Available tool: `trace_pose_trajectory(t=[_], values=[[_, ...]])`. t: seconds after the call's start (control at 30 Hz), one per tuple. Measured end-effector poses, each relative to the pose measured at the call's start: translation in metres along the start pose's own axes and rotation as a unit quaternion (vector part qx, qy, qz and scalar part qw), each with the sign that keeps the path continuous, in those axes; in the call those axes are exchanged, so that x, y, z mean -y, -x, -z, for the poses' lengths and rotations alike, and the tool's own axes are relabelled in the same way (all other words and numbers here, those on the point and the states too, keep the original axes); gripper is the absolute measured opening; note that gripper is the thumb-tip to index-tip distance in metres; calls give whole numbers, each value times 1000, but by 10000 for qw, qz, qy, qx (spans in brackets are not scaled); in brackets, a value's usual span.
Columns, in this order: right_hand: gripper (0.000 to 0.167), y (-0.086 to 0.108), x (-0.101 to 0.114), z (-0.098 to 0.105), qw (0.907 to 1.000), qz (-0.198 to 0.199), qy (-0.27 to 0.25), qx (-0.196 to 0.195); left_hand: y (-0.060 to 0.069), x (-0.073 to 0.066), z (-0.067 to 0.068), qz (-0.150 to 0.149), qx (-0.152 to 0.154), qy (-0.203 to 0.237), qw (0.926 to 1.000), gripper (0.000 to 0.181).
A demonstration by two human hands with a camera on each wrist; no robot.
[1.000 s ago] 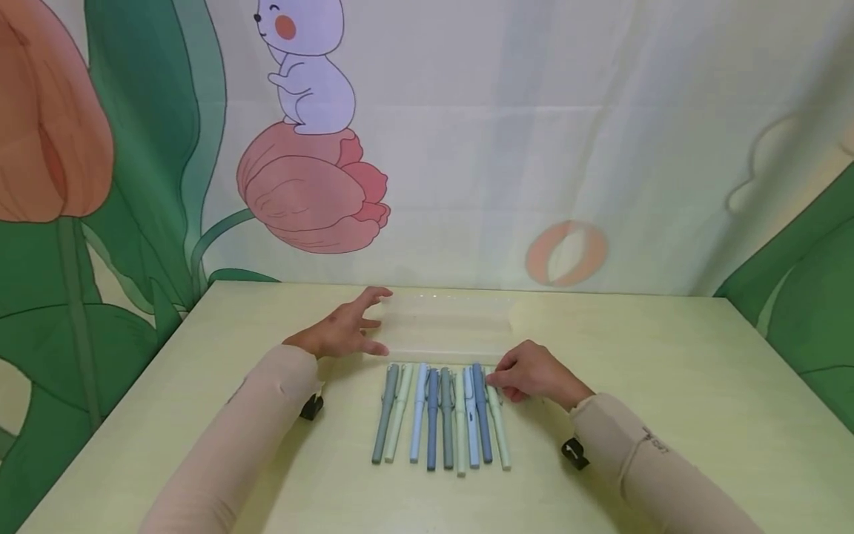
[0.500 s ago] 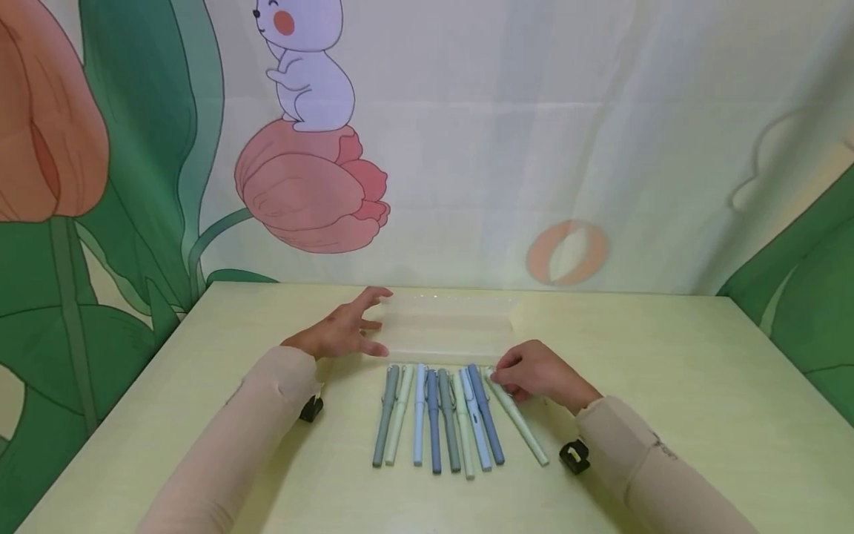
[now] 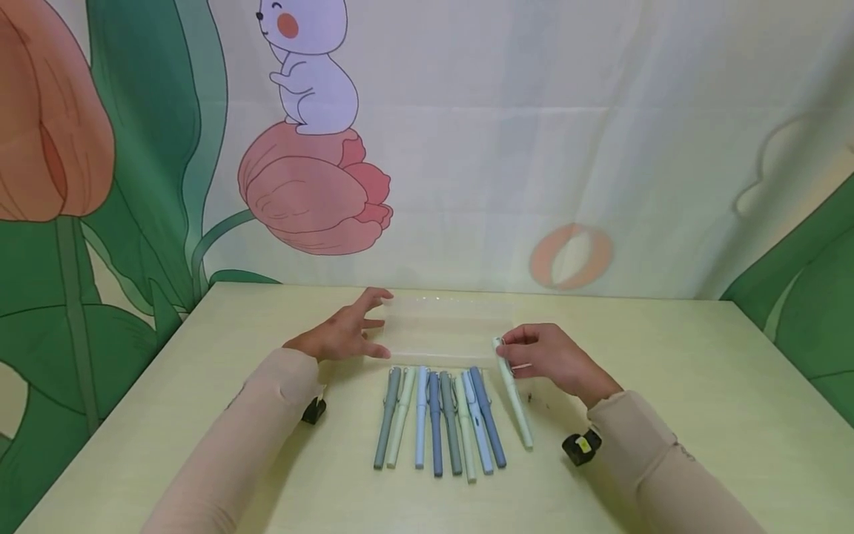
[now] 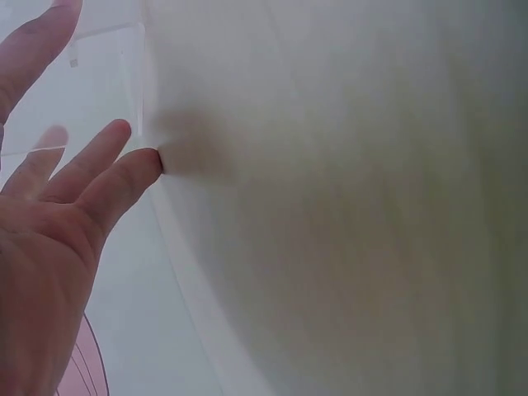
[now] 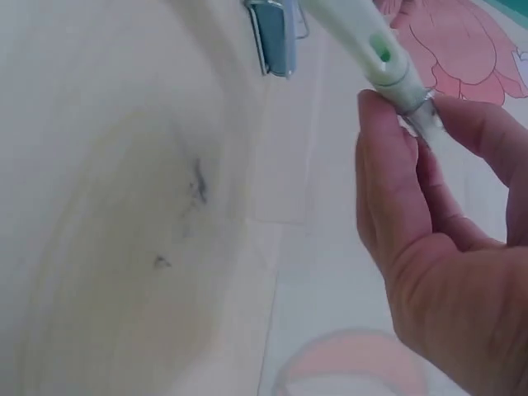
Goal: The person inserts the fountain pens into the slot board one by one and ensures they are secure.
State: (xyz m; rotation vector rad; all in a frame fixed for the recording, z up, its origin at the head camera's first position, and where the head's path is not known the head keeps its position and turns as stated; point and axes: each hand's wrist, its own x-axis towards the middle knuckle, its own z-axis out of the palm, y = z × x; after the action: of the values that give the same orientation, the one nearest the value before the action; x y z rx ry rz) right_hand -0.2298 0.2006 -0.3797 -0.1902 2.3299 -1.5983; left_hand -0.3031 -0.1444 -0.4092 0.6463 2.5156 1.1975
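My right hand pinches the clip end of a light green pen between thumb and fingers. The pen slants, its top beside the near right corner of a clear plastic tray and its other end toward me. In the right wrist view, thumb and fingertips meet at the end of the pen. Spread wide, my left hand lies at the tray's left end, with fingertips at its edge. In front of the tray lies a row of several pens, from a grey-green pen to a dark blue pen.
Behind the pale table hangs a printed curtain with tulips and a white animal. Small dark marks show on the tabletop near my right hand. A black wrist device sits under the right sleeve.
The light green pen has swung away from the right end of the row and risen with my right hand toward the tray. Neighbouring pens tilted slightly. My left hand stays put.
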Motion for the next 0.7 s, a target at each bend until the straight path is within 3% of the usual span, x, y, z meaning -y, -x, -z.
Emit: trace_pose_trajectory(t=[0.3, 0.57, 0.7], values=[[33, -9, 7, 10, 9979, 322, -332, -444, 2, 0, 0, 138, -1, -15, 9999, 98], [47, -23, 16, 22, 9949, 634, -444, -653, 2, -1, -2, 252, -62, -35, 9997, 96], [46, -28, 21, 27, 9927, 778, -435, -816, 1, -2, -1, 200, -73, -110, 9997, 96]])
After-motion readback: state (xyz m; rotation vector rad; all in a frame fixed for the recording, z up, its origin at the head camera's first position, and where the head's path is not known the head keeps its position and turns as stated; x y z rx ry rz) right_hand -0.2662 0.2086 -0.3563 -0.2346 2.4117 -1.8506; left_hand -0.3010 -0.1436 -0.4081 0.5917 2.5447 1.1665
